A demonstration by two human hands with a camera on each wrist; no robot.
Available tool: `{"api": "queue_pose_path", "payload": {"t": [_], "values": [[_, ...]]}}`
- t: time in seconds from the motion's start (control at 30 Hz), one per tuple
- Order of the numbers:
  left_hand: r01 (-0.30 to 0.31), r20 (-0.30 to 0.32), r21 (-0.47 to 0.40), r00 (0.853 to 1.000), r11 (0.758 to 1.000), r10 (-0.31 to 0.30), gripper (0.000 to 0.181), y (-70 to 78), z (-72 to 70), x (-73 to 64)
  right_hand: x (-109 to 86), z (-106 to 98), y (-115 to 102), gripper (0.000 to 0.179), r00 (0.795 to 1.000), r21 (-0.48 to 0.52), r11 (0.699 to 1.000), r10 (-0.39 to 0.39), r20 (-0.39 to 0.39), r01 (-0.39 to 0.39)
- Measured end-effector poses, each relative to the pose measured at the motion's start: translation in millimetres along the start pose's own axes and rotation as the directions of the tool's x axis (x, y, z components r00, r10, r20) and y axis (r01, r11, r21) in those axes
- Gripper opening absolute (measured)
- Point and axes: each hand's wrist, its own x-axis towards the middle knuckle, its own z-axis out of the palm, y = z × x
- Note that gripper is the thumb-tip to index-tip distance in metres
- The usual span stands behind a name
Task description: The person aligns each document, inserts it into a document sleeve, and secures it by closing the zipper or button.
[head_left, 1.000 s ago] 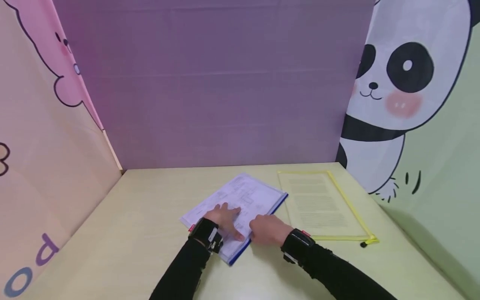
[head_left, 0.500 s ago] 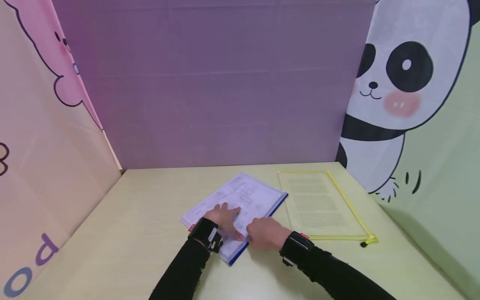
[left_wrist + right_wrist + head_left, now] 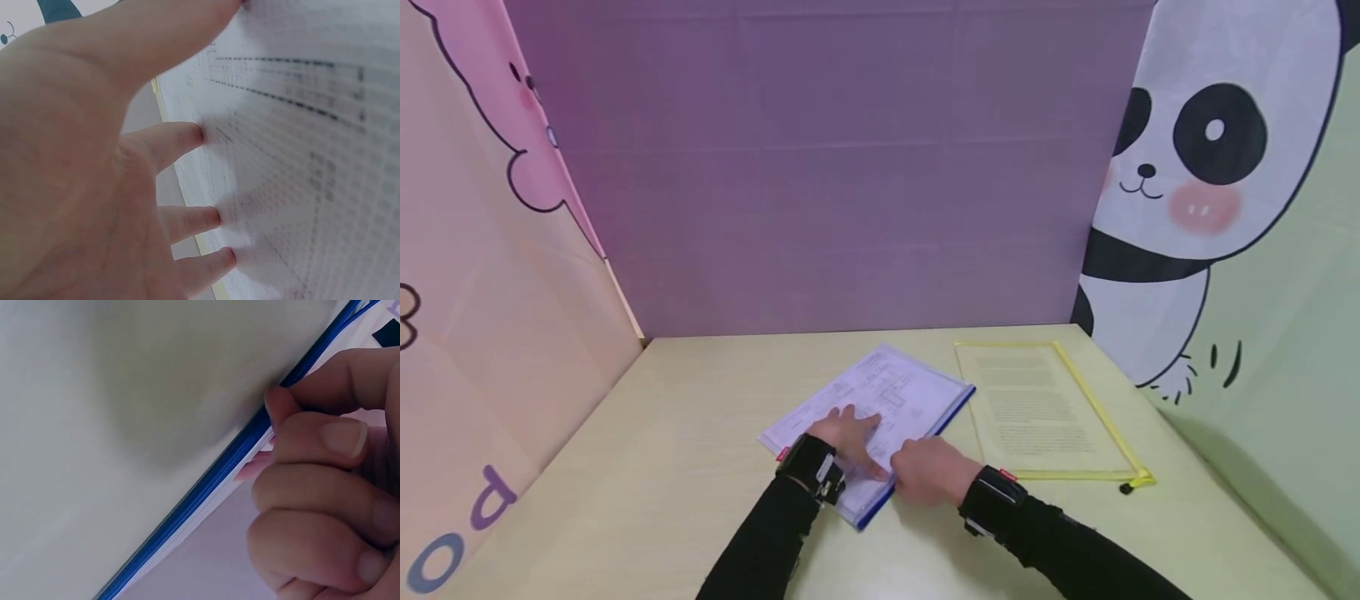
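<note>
A clear document pouch (image 3: 898, 383) with a blue zip edge (image 3: 194, 497) lies at an angle on the table. It holds printed sheets (image 3: 312, 175) with diagrams and text. My left hand (image 3: 850, 440) rests on top of it, fingers spread and fingertips pressing the surface. At the blue edge, my right hand (image 3: 931, 472) pinches the zip between thumb and index finger, the other fingers curled in. Whatever zip pull sits in that pinch is hidden by the fingers.
A second pouch (image 3: 1037, 408) with yellow edging and a printed page lies to the right, its near right corner bearing a small black tab (image 3: 1126, 488). The pale table (image 3: 700, 467) meets a purple backdrop (image 3: 850, 183) and printed side walls.
My right hand has slid a short way along the blue edge, toward the near left. The left hand and the pouch stay almost where they were.
</note>
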Motion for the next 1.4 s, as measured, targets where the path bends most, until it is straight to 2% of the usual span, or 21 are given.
{"api": "queue_pose_path", "payload": {"t": [0.4, 0.6, 0.73, 0.93, 1.1, 1.23, 1.4], "values": [[-0.012, 0.013, 0.033, 1.0, 0.999, 0.011, 0.098, -2.0, -0.4, 4.1, -3.8, -2.2, -6.2, 0.019, 0.998, 0.155, 0.988, -0.032, 0.052, 0.024], [-0.013, 0.01, 0.002, 1.0, 1.0, 0.013, 0.099, -5.3, 1.5, 2.5, -4.3, 0.7, -2.2, 0.023, 0.997, 0.195, 0.979, -0.065, 0.029, 0.058], [-0.013, 0.003, 0.013, 1.0, 1.0, 0.013, 0.1, -5.9, 3.0, -1.3, -3.4, 4.5, 4.0, 0.023, 0.998, 0.222, 0.973, -0.064, 0.019, 0.058], [0.029, -0.019, 0.016, 0.999, 0.999, -0.029, 0.097, -5.1, 6.4, -3.4, -5.2, 2.1, 16.3, 0.022, 1.0, 0.241, 0.97, -0.017, 0.006, 0.015], [0.047, -0.056, 0.068, 0.998, 0.997, -0.043, 0.09, -3.9, 5.2, -4.7, -5.4, 0.7, 29.7, 0.022, 0.999, 0.254, 0.966, 0.046, 0.025, -0.051], [0.051, -0.061, 0.096, 0.997, 0.994, -0.046, 0.086, -4.1, 4.2, -4.6, -2.3, 2.9, 42.3, 0.022, 0.992, 0.217, 0.968, 0.119, 0.045, -0.126], [0.057, -0.074, 0.071, 0.996, 0.996, -0.052, 0.087, -4.8, 4.5, -4.6, 3.5, 6.9, 55.8, 0.019, 0.987, 0.147, 0.976, 0.158, 0.018, -0.159]]}}
